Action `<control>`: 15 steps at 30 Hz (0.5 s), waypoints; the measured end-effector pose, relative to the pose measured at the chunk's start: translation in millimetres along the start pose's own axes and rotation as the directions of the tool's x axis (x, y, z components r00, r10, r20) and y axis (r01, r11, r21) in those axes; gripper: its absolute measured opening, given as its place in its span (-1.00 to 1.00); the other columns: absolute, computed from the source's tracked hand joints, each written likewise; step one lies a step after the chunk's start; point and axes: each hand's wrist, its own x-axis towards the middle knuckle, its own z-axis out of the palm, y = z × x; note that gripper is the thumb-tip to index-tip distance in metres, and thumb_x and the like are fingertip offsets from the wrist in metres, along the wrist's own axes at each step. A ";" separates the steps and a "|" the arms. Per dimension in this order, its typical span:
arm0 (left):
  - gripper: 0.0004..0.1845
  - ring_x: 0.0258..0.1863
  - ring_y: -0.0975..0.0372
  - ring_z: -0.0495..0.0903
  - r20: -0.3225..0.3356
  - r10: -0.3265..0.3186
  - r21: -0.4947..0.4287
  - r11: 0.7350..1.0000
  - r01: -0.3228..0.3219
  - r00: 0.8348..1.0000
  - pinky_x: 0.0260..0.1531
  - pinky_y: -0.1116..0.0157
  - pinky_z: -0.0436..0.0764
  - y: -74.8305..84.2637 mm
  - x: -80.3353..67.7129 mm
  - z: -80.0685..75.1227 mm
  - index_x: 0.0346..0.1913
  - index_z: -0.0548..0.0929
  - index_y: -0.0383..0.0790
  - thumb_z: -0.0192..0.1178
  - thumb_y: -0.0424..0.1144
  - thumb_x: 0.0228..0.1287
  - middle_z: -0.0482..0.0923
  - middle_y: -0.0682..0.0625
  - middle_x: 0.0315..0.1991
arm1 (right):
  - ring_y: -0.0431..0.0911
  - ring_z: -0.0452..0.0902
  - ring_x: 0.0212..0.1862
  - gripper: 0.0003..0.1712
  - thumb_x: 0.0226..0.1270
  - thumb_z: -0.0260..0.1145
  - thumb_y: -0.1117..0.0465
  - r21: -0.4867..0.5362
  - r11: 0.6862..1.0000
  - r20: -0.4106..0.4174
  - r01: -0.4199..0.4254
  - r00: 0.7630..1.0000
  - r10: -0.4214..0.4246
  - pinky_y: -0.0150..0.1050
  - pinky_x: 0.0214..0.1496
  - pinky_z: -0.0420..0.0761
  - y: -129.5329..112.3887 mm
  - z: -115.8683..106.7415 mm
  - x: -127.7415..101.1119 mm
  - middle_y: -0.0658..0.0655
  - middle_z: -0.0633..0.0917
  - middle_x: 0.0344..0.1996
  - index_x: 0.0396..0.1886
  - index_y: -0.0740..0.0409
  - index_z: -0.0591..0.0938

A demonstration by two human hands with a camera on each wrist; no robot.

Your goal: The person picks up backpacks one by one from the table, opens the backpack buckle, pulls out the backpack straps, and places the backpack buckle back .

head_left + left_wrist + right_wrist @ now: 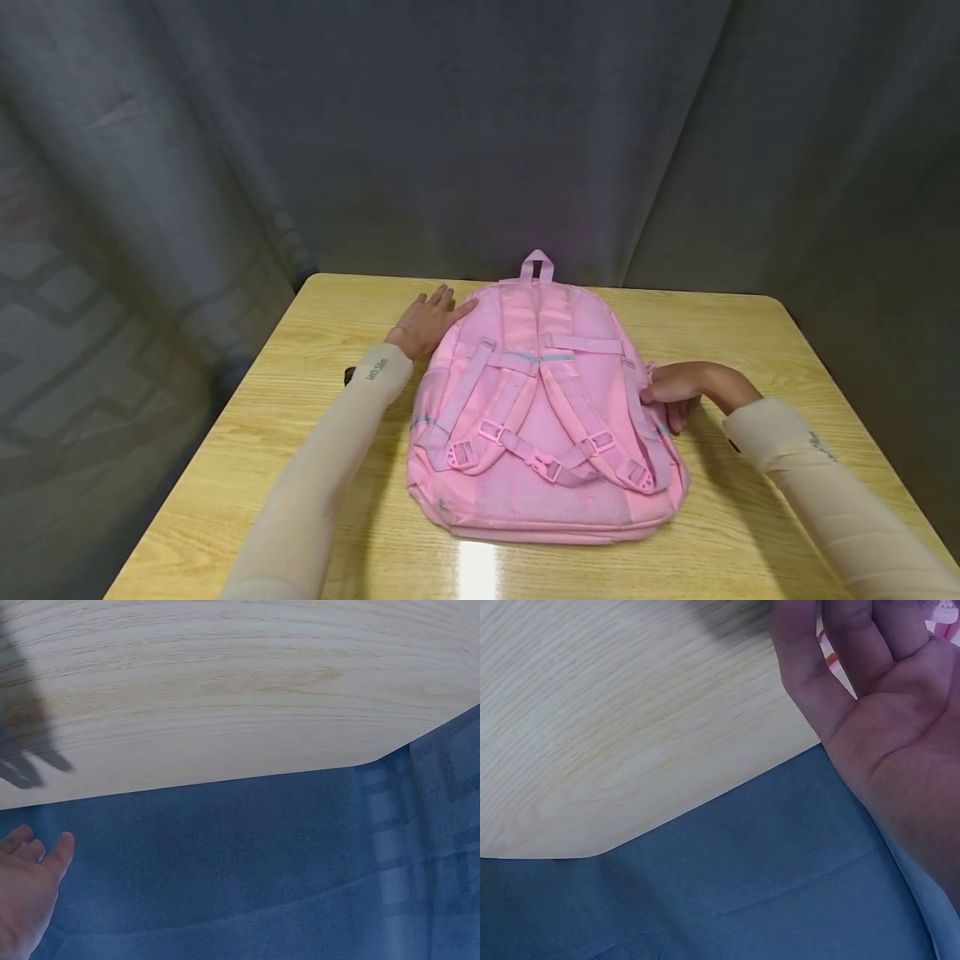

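Observation:
A pink backpack [517, 492] lies on the wooden table with its straps facing up and its top loop pointing away from me. At its upper left edge rests my left hand [427, 321], fingers stretched out and thumb touching the bag. My right hand [678, 390] is at the backpack's right side, thumb and bent fingers gripping the edge there; the fingertips are partly hidden. The right wrist view shows this right hand [900, 697] with bent fingers and bits of pink behind them. In the left wrist view, part of the left hand [30, 881] appears at the lower left.
The light wooden table [255, 483] carries the bag near its middle. Dark grey curtains [480, 150] hang behind the table's far edge and along both sides. Pale sleeves [315, 475] cover both forearms. A bright reflection lies at the front of the table.

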 end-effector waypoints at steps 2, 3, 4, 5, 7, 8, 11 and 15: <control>-0.10 0.53 -0.14 0.07 -0.003 0.004 -0.002 1.000 -0.004 1.000 0.38 -0.13 0.32 -0.3 0.7 -0.2 0.60 -0.07 0.11 0.23 -0.24 0.38 0.16 -0.27 0.51 | -0.25 0.53 -0.67 -0.56 0.35 0.02 0.08 -0.002 1.000 -0.005 -0.003 1.000 0.003 -0.44 -0.60 0.39 0.3 0.5 -0.5 0.00 0.67 -0.76 -0.61 0.16 0.65; -0.10 0.53 -0.14 0.08 -0.006 0.007 -0.005 1.000 -0.007 1.000 0.38 -0.13 0.33 -0.4 0.9 -0.6 0.60 -0.06 0.11 0.25 -0.25 0.37 0.16 -0.28 0.51 | -0.24 0.53 -0.67 -0.56 0.36 0.02 0.08 -0.004 1.000 -0.008 -0.003 1.000 0.003 -0.44 -0.60 0.38 0.3 0.8 -0.7 0.01 0.67 -0.76 -0.61 0.16 0.65; -0.09 0.53 -0.14 0.08 -0.007 0.009 -0.004 1.000 -0.009 1.000 0.38 -0.13 0.33 -0.5 1.0 -0.7 0.60 -0.06 0.11 0.26 -0.25 0.36 0.16 -0.28 0.51 | -0.24 0.53 -0.67 -0.56 0.36 0.02 0.08 -0.007 1.000 -0.012 -0.002 1.000 0.002 -0.44 -0.61 0.38 0.3 1.3 -0.9 0.00 0.67 -0.76 -0.62 0.15 0.64; -0.08 0.52 -0.14 0.09 -0.010 0.012 -0.005 1.000 -0.012 1.000 0.38 -0.13 0.33 -0.6 1.0 -0.9 0.60 -0.06 0.10 0.27 -0.25 0.35 0.17 -0.28 0.50 | -0.24 0.52 -0.67 -0.56 0.36 0.02 0.08 -0.008 1.000 -0.014 -0.002 1.000 0.002 -0.44 -0.61 0.38 0.3 1.7 -0.9 0.00 0.66 -0.76 -0.62 0.15 0.64; -0.07 0.52 -0.14 0.08 -0.012 0.014 -0.005 1.000 -0.014 1.000 0.38 -0.14 0.32 -1.1 0.6 -1.3 0.60 -0.05 0.10 0.28 -0.28 0.34 0.17 -0.28 0.50 | -0.24 0.53 -0.67 -0.56 0.37 0.02 0.06 -0.006 1.000 -0.015 0.001 1.000 -0.001 -0.43 -0.60 0.41 0.1 3.0 -0.8 0.01 0.66 -0.76 -0.61 0.14 0.64; -0.06 0.53 -0.14 0.08 -0.009 0.012 -0.003 1.000 -0.012 1.000 0.38 -0.14 0.32 -1.3 0.5 -1.0 0.60 -0.06 0.11 0.28 -0.29 0.34 0.17 -0.28 0.50 | -0.25 0.54 -0.67 -0.56 0.38 0.03 0.05 -0.006 1.000 -0.014 0.005 1.000 -0.005 -0.43 -0.59 0.43 0.0 3.6 -0.6 0.01 0.66 -0.76 -0.61 0.14 0.64; -0.05 0.53 -0.14 0.06 -0.001 0.004 0.000 1.000 -0.004 1.000 0.40 -0.13 0.30 -2.4 0.1 0.3 0.60 -0.08 0.12 0.27 -0.33 0.34 0.16 -0.28 0.51 | -0.25 0.54 -0.66 -0.56 0.40 0.04 0.02 -0.006 1.000 -0.011 0.021 1.000 -0.021 -0.43 -0.60 0.43 -1.0 4.7 -0.4 0.01 0.66 -0.76 -0.59 0.12 0.63; -0.03 0.53 -0.14 0.05 0.002 -0.005 -0.005 1.000 0.005 1.000 0.40 -0.14 0.30 -3.6 -0.7 1.9 0.60 -0.09 0.12 0.28 -0.34 0.32 0.14 -0.28 0.51 | -0.24 0.52 -0.67 -0.54 0.40 0.04 0.02 -0.012 0.999 -0.020 0.033 0.999 -0.033 -0.44 -0.62 0.37 -2.5 5.0 -0.5 0.01 0.66 -0.76 -0.60 0.13 0.63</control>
